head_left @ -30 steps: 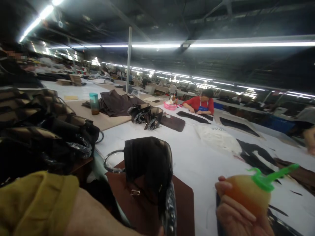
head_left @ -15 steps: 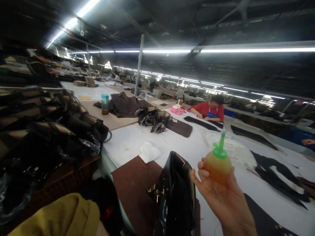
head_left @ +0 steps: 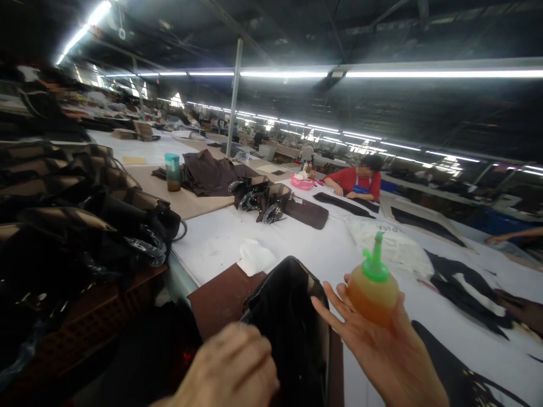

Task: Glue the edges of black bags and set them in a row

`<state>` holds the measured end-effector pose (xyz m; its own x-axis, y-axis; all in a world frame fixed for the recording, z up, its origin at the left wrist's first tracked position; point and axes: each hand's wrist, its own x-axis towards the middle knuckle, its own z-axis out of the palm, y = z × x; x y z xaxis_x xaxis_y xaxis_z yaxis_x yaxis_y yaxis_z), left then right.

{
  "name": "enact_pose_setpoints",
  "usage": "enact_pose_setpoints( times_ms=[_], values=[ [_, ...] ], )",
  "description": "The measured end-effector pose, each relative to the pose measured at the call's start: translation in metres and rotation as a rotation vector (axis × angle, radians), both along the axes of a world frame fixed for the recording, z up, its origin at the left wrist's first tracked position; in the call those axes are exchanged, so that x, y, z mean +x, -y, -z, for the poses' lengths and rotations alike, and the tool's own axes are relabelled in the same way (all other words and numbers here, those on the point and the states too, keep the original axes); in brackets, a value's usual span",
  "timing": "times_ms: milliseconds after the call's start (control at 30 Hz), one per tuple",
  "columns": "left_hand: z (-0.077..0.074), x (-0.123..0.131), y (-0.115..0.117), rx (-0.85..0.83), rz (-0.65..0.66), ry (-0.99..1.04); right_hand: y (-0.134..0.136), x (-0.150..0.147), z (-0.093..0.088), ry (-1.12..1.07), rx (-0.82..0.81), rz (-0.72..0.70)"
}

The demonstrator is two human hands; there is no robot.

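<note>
My right hand (head_left: 382, 350) holds a round squeeze bottle (head_left: 372, 299) with amber liquid inside and a green nozzle cap, pointing up. Some of its fingers stretch out toward the bag's rim. A black handbag (head_left: 292, 305) stands on a brown sheet (head_left: 216, 297) at the table's near edge, its mouth open and dark inside. At the bag's left side my left hand (head_left: 233, 364) is closed with curled fingers, seemingly on the bag's edge; its fingertips are hidden. Just beyond the bag lies a crumpled white cloth (head_left: 255, 257).
Stacked black bags (head_left: 85, 226) fill the left side above a brown crate (head_left: 93, 333). Farther along the white table are a teal-lidded jar (head_left: 172, 172), dark material (head_left: 212, 172), small wrapped bags (head_left: 261, 200) and a white plastic bag (head_left: 390, 249). A co-worker in red (head_left: 356, 181) leans on the table.
My left hand has come into view at the handbag's left side, and the bag's mouth is wider. My right hand still holds the squeeze bottle, slightly lower, with fingers more spread.
</note>
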<state>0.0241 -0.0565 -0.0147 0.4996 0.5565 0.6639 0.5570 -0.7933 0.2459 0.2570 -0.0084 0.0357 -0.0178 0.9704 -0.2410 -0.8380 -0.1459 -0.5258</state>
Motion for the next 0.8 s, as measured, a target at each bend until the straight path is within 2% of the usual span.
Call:
enact_pose_setpoints(
  times_ms=[33,100,133,167,267,367,467,533,633,700,733,800],
  values=[
    [-0.004,-0.009,-0.021,-0.063,-0.115,0.01,0.001,0.004,0.0,0.019,0.022,0.003],
    [-0.005,-0.022,-0.069,-0.338,-0.437,-0.091,0.003,0.012,0.002,0.051,0.03,0.027],
    [-0.002,-0.024,-0.095,-0.492,-0.561,-0.166,0.004,0.014,0.002,0.062,0.019,0.045],
    [0.005,-0.024,-0.121,-0.662,-0.617,-0.251,0.004,0.016,0.003,0.068,-0.001,0.064],
    [0.033,-0.011,-0.183,-0.829,-0.606,-0.327,0.003,0.017,0.004,0.039,-0.019,0.085],
    [0.054,0.013,-0.217,-0.87,-0.513,-0.371,0.003,0.016,0.005,-0.024,0.061,0.041],
    [0.052,0.044,-0.235,-0.819,-0.403,-0.358,0.004,0.018,0.007,-0.039,0.143,-0.011],
    [0.041,0.067,-0.244,-0.773,-0.324,-0.323,0.005,0.021,0.009,-0.037,0.19,-0.028],
    [0.015,0.092,-0.254,-0.71,-0.241,-0.235,0.006,0.025,0.012,-0.047,0.225,-0.026],
    [-0.004,0.095,-0.247,-0.665,-0.246,-0.151,0.007,0.026,0.013,-0.052,0.215,-0.01],
    [-0.014,0.092,-0.236,-0.638,-0.26,-0.106,0.007,0.027,0.013,-0.056,0.201,0.0],
    [-0.034,0.081,-0.199,-0.57,-0.267,-0.023,0.007,0.026,0.013,-0.061,0.166,0.022]
  ],
)
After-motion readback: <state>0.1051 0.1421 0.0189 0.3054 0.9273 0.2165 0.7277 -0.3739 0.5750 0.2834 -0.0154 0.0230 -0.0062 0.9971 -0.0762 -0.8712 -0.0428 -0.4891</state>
